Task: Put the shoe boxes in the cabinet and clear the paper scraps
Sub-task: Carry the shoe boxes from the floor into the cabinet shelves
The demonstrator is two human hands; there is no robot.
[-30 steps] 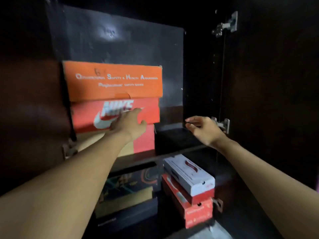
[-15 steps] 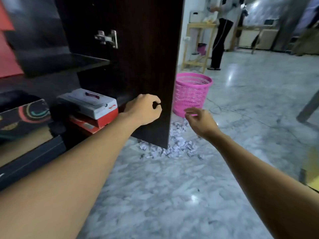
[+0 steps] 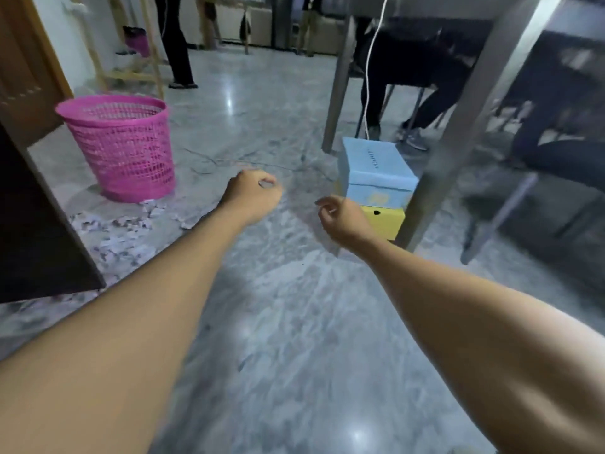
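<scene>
Head view: both bare forearms reach out over the grey marbled floor [image 3: 294, 339]. The left hand [image 3: 253, 194] is curled into a fist and holds nothing; the right hand [image 3: 340, 219] hangs with its fingers loosely bent, also holding nothing, just in front of the boxes. Two shoe boxes are stacked on the floor beside a slanted grey table leg [image 3: 458, 132]: a pale blue shoe box [image 3: 376, 170] on top, with one line of dark lettering along its lid and a faint yellowish emblem on its front, both too blurred to read, and a yellow shoe box [image 3: 386, 222] beneath it, showing a small dark oval mark near its upper edge and no legible brand. A white cable [image 3: 371, 60] drops behind the blue box. Well to the left, paper scraps [image 3: 114, 231] lie scattered on the floor between the dark cabinet [image 3: 36, 231] panel at the frame's edge and a pink mesh waste basket [image 3: 121, 149], which stands upright, some scraps touching its base.
</scene>
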